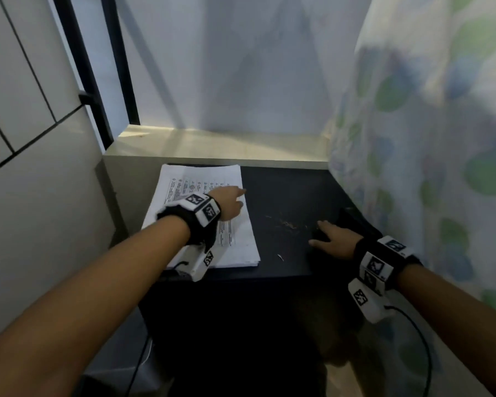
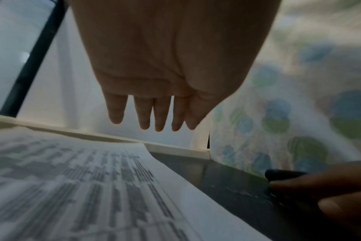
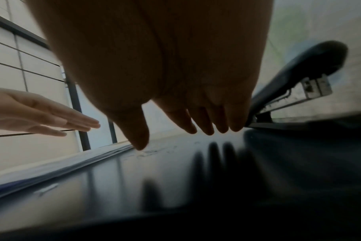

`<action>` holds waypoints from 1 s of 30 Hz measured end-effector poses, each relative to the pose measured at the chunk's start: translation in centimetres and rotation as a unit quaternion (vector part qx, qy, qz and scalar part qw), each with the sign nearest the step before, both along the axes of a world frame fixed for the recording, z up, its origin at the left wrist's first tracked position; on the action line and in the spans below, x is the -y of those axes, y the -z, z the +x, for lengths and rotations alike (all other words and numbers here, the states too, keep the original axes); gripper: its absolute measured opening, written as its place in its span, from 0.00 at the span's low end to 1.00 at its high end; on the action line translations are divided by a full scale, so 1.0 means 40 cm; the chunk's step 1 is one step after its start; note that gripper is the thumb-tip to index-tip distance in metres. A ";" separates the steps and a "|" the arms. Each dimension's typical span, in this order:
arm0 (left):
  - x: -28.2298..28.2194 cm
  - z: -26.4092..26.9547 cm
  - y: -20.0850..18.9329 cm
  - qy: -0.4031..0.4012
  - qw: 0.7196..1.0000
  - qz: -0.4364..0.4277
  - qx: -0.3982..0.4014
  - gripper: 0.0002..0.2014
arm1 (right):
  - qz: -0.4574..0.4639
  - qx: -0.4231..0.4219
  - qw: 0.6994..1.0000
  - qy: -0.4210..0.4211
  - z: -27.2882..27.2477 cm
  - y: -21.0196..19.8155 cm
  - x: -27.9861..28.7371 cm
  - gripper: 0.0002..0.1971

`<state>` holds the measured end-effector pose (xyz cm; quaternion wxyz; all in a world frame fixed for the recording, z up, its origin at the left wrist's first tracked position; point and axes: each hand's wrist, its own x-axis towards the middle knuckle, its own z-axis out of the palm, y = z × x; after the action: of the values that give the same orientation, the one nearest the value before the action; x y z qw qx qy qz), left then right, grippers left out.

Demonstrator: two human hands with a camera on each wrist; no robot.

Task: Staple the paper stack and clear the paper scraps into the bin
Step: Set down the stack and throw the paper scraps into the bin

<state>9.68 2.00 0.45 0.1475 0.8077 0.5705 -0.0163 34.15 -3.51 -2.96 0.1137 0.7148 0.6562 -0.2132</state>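
A stack of printed white paper point(image 1: 201, 213) lies on the left half of a black table point(image 1: 284, 190). My left hand point(image 1: 229, 202) hovers flat over the stack with straight fingers point(image 2: 146, 112), holding nothing; the sheets point(image 2: 82, 187) lie just below it. My right hand point(image 1: 335, 239) is spread open low over the table's right side, its fingers point(image 3: 196, 120) straight and empty. A black stapler point(image 3: 299, 76) sits right beside it at the table's right edge, also in the head view as a dark shape point(image 1: 355, 222). Small paper scraps point(image 1: 287, 223) dot the middle of the table.
A curtain with blue and green dots point(image 1: 427, 167) hangs against the table's right side. A pale ledge point(image 1: 218, 144) runs behind the table under a white curtain. A tiled wall point(image 1: 26, 110) stands at the left. One scrap point(image 1: 280, 257) lies near the front edge.
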 end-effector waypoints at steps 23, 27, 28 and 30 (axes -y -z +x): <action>0.040 0.195 0.074 0.115 0.981 -0.082 -0.132 0.27 | 0.014 -0.036 0.996 -0.084 -0.082 -0.013 -0.165 0.29; 0.048 0.172 0.057 0.107 0.980 -0.079 -0.149 0.41 | -0.002 -0.007 0.991 -0.130 -0.112 -0.016 -0.165 0.30; 0.049 0.167 0.057 0.106 0.979 -0.085 -0.154 0.47 | -0.006 -0.002 0.990 -0.142 -0.113 -0.014 -0.160 0.30; 0.048 0.163 0.063 0.100 0.977 -0.092 -0.163 0.54 | -0.010 -0.001 0.987 -0.162 -0.106 -0.006 -0.141 0.32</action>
<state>16.21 0.08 -2.08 0.1237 0.8302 0.4996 -0.2143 29.89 2.14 -2.71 0.1527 0.5974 0.7617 -0.1991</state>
